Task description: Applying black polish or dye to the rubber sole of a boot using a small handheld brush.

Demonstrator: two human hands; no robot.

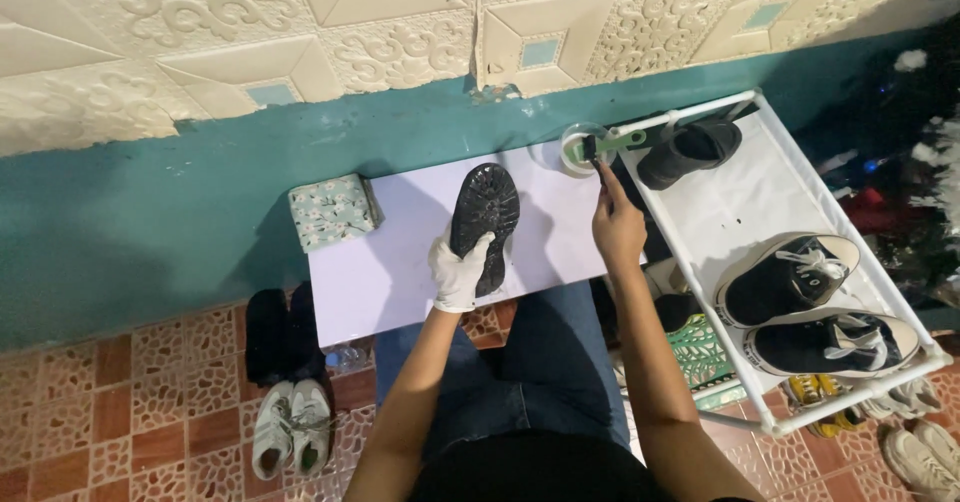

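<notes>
My left hand [459,272], in a white glove, grips a black shoe [485,212] by its side and holds it sole-up over a small white table [390,262]. My right hand [617,224], bare, pinches a small dark-headed brush [592,152] and reaches its tip to a round clear container [577,147] at the table's far right corner. A green-handled tool [628,140] lies across that container's edge.
A patterned tissue box [333,210] sits at the table's left end. A white shoe rack [800,192] on the right holds a black shoe [690,150] and two black-and-white sneakers [810,302]. Black and white shoes [285,382] lie on the tiled floor at left.
</notes>
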